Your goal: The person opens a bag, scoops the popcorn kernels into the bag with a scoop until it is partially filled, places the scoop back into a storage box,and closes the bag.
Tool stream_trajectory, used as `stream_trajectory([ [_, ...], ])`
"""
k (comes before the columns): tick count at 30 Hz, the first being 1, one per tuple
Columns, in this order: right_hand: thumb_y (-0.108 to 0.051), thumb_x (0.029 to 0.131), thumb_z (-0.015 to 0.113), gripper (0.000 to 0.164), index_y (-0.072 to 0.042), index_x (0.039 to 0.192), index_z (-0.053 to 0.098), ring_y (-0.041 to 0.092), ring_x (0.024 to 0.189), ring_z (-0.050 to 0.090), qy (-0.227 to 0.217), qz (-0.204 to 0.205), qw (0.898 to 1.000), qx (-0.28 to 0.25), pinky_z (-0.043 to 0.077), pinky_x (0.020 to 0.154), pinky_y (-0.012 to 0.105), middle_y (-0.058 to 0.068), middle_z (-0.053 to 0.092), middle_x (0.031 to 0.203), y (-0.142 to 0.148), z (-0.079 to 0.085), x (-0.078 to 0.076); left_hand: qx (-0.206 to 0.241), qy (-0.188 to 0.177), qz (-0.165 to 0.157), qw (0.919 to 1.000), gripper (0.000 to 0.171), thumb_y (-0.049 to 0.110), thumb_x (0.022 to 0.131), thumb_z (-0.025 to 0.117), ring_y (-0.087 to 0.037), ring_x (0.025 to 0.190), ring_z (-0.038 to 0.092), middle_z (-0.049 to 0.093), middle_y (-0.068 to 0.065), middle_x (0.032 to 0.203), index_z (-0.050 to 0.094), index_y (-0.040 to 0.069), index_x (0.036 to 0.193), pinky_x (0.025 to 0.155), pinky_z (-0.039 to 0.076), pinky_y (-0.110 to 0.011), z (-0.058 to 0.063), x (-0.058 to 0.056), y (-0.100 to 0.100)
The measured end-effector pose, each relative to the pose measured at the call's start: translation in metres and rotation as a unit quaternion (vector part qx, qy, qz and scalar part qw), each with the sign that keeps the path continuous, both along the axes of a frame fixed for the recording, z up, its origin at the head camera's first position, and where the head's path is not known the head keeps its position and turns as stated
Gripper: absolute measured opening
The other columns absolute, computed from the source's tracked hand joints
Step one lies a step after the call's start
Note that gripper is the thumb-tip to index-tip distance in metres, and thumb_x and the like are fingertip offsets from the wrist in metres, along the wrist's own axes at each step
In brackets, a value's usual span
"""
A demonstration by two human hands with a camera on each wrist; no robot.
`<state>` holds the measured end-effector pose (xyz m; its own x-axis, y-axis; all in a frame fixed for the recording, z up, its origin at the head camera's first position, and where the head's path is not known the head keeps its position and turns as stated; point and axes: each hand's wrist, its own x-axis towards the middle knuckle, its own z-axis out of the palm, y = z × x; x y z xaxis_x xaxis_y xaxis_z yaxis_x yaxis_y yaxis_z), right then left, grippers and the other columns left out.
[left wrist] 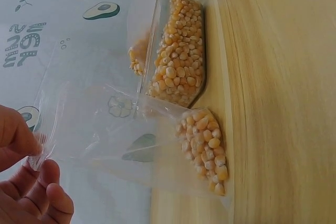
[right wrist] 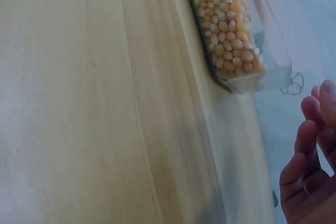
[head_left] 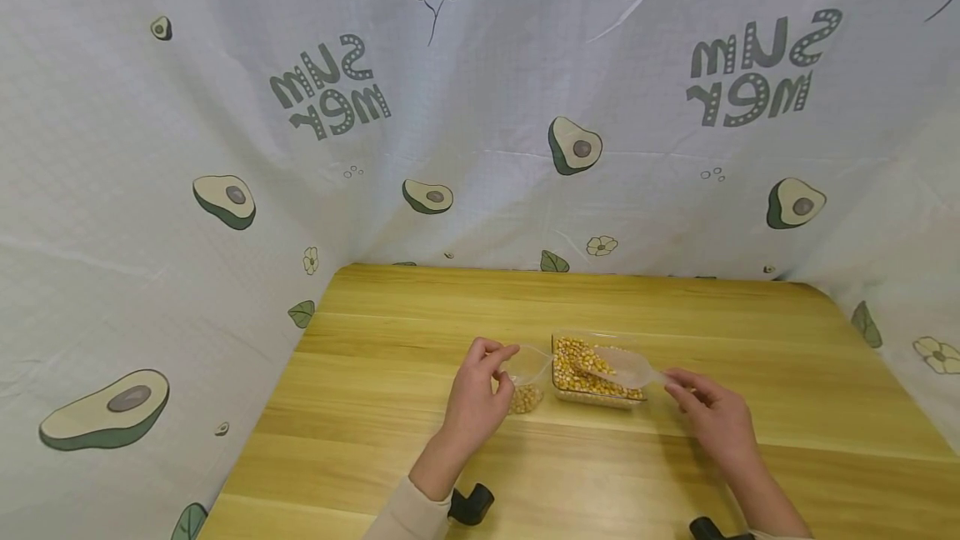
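My left hand pinches the upper edge of a clear plastic bag. Corn kernels lie at the bottom of that bag, which stands on the table. Right beside it is a clear rectangular container full of yellow corn kernels. Between thumb and fingers, my right hand holds a translucent scoop by its handle. The scoop is over the container, pointing left, and some kernels sit in its front end. In the right wrist view only part of the scoop shows.
All of this stands on a wood-grain table. A white cloth printed with avocados and lettering hangs behind the table and at both sides. Black fittings show near both wrists.
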<state>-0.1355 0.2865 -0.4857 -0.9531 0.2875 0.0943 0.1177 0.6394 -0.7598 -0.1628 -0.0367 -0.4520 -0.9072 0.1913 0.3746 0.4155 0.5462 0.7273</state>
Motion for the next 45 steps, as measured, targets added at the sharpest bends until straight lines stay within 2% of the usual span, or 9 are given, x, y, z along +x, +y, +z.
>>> stream_trajectory([
  [3, -0.031, 0.098, 0.063, 0.037, -0.006, 0.123, 0.069, 0.008, 0.065, 0.051, -0.011, -0.001, 1.000, -0.007, 0.042, 0.051, 0.025, 0.006, 0.069, 0.083, -0.001, 0.002, 0.001, 0.000, -0.001, 0.000, 1.0000, 0.039, -0.006, 0.087, 0.058, -0.005, 0.076, 0.049, 0.057, -0.005, 0.108, 0.071, 0.005, 0.123, 0.061, 0.041, -0.016, 0.000, 0.000, 0.000],
  [11, -0.037, 0.098, 0.061, 0.040, -0.008, 0.125, 0.069, 0.008, 0.070, 0.054, -0.010, 0.006, 1.000, -0.012, 0.041, 0.052, 0.025, 0.001, 0.067, 0.081, -0.002, 0.011, 0.003, 0.013, -0.008, 0.003, 0.9999, 0.040, -0.005, 0.088, 0.057, -0.006, 0.076, 0.050, 0.056, -0.005, 0.109, 0.069, 0.004, 0.124, 0.060, 0.042, -0.016, -0.001, 0.001, 0.001],
  [21, -0.033, 0.097, 0.063, 0.036, -0.008, 0.121, 0.070, 0.006, 0.070, 0.054, 0.041, 0.022, 0.999, -0.007, 0.038, 0.050, 0.025, -0.015, 0.064, 0.077, -0.006, 0.030, 0.006, 0.021, -0.004, 0.003, 0.9998, 0.041, -0.006, 0.087, 0.056, -0.005, 0.074, 0.048, 0.056, -0.006, 0.108, 0.069, 0.002, 0.124, 0.060, 0.041, -0.016, -0.001, 0.001, 0.001],
  [26, -0.031, 0.097, 0.064, 0.036, -0.006, 0.123, 0.069, 0.006, 0.070, 0.053, 0.045, 0.029, 0.998, -0.022, 0.039, 0.051, 0.025, -0.020, 0.061, 0.076, -0.009, 0.039, 0.008, 0.037, -0.004, -0.002, 0.9993, 0.042, -0.008, 0.086, 0.055, -0.004, 0.071, 0.045, 0.055, -0.008, 0.108, 0.068, 0.000, 0.125, 0.060, 0.041, -0.016, -0.002, 0.000, 0.002],
  [36, -0.024, 0.095, 0.067, 0.032, -0.002, 0.118, 0.070, 0.004, 0.068, 0.053, 0.068, 0.037, 0.996, -0.044, 0.041, 0.052, 0.024, -0.021, 0.061, 0.075, -0.024, 0.052, 0.010, 0.048, -0.001, -0.008, 0.9988, 0.042, -0.010, 0.085, 0.055, -0.002, 0.068, 0.040, 0.053, -0.009, 0.106, 0.067, -0.004, 0.124, 0.058, 0.040, -0.015, -0.002, 0.000, 0.003],
  [45, -0.015, 0.093, 0.069, 0.024, -0.002, 0.113, 0.073, 0.004, 0.066, 0.053, 0.104, 0.071, 0.991, -0.054, 0.040, 0.051, 0.025, -0.019, 0.061, 0.075, -0.043, 0.057, 0.007, 0.051, -0.008, -0.011, 0.9986, 0.043, -0.010, 0.084, 0.055, -0.001, 0.066, 0.038, 0.052, -0.010, 0.108, 0.066, -0.004, 0.126, 0.057, 0.038, -0.015, -0.001, 0.000, 0.003],
])
